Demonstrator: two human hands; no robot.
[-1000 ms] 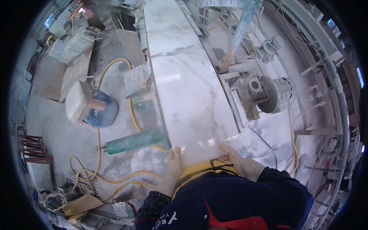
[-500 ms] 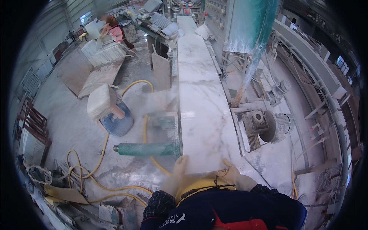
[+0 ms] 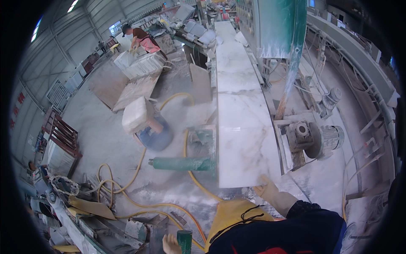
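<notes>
A half-curled right hand [image 3: 270, 191], grip unclear, apparently steadies the row's [image 3: 240, 80] nearest white, grey-veined, rectangular stone slab [image 3: 245, 154]. The left hand [image 3: 170, 244], hold unclear, is beside a green cylinder [image 3: 185, 241]; shifting the slab likely needs both.

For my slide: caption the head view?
Right hand at near edge of veined white slab; left hand beside green cylinder.

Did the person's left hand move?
Yes, the left hand left the white slab and went left and back, farther from the long green tube.
</notes>
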